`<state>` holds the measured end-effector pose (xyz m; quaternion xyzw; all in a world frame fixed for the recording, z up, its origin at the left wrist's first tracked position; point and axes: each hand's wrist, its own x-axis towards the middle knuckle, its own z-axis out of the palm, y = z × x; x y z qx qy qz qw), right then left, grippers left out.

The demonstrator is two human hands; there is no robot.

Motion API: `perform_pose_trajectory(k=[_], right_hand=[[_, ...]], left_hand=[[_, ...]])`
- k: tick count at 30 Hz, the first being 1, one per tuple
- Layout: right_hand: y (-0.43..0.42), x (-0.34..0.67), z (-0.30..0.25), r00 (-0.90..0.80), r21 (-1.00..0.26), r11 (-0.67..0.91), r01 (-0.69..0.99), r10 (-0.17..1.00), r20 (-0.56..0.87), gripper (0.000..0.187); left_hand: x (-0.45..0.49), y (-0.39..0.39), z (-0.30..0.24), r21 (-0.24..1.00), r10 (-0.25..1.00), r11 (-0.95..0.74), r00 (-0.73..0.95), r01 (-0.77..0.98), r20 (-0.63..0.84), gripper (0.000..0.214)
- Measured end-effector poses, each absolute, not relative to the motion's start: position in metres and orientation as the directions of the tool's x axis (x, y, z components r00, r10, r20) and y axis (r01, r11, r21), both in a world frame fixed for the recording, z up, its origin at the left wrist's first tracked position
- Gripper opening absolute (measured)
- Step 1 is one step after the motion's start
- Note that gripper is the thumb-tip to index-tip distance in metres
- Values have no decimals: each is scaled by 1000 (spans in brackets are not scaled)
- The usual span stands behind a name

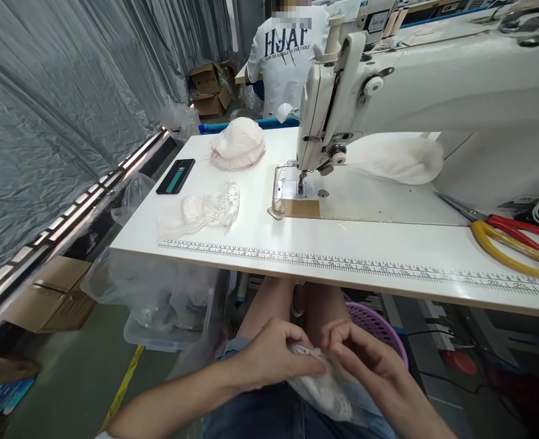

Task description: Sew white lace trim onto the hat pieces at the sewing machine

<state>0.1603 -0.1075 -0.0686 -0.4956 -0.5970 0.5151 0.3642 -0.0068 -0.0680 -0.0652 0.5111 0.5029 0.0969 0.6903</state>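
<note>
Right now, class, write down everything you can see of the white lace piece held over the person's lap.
The lace piece is white, thin and soft-looking, with an openwork pattern. It is crumpled and hangs down over the jeans in the lap. The left hand pinches its upper end; the right hand grips it beside that with curled fingers. The hands hide its top.

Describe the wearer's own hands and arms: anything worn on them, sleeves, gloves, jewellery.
Both hands are bare: the left hand and right hand wear no gloves, and no rings show. The left forearm and right forearm are uncovered, with no sleeve, watch or bracelet in view. No markings show on them.
</note>
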Motion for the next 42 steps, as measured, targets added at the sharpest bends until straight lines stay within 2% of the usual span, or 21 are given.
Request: perform_pose_trajectory(k=[2, 5, 7, 10, 13, 14, 16, 19, 26, 29, 32, 34, 36, 38, 40, 42], right_hand=[[-109, 166, -72, -266, -980, -68, 188, 957, -117, 28], [-114, 190, -90, -270, -886, 66, 458, 960, -69, 29], [-119, 219, -107, -219, -803, 88, 590, 974, -54, 25], [-129, 258, -123, -135, -724, 68, 686, 990, -35, 23], [-139, 260, -113, -84, -644, 76, 761, 996, 19, 22], [-140, 250, -104, -127, -661, 119, 741, 991, 36, 19], [-139, 221, -84, -271, -779, 183, 600, 962, 18, 12], [-131, 183, -61, -378, -854, 280, 439, 919, 107, 16], [-127, 165, -60, -463, -883, 261, 389, 884, 57, 20], [-131, 169, -69, -465, -868, 254, 426, 885, 30, 22], [-134, 196, -91, -422, -743, 282, 607, 907, 0, 27], [-137, 226, -110, -339, -616, 266, 742, 941, -1, 32], [-140, 252, -122, -235, -549, 207, 810, 972, 21, 47], [-144, 262, -123, -151, -502, 152, 851, 988, 43, 51], [-146, 251, -113, -141, -550, 112, 828, 990, -11, 38], [-145, 226, -99, -239, -748, 7, 663, 950, -203, 39]], left_hand=[[-9, -69, -66, 761, 583, 551, 495, 342, -644, 34], [-13, -70, -65, 724, 516, 618, 537, 306, -667, 42], [-15, -71, -65, 717, 510, 635, 542, 287, -668, 45], [-17, -72, -68, 741, 546, 614, 532, 272, -648, 46], [-16, -74, -72, 764, 555, 581, 550, 281, -624, 44], [-14, -74, -73, 768, 553, 576, 558, 280, -619, 44], [-11, -75, -72, 767, 545, 581, 569, 273, -615, 45], [-8, -77, -65, 772, 546, 576, 576, 268, -608, 46], [-10, -85, -62, 795, 552, 554, 607, 247, -572, 42], [-11, -86, -65, 773, 530, 590, 610, 234, -589, 44], [-14, -84, -65, 740, 507, 623, 588, 254, -630, 47], [-16, -83, -66, 729, 512, 633, 566, 260, -646, 47], [-16, -82, -68, 738, 530, 623, 554, 259, -642, 44], [-14, -82, -70, 757, 547, 596, 556, 267, -626, 40], [-10, -82, -71, 776, 564, 566, 557, 277, -610, 36], [-6, -82, -70, 800, 591, 527, 552, 288, -588, 32]])
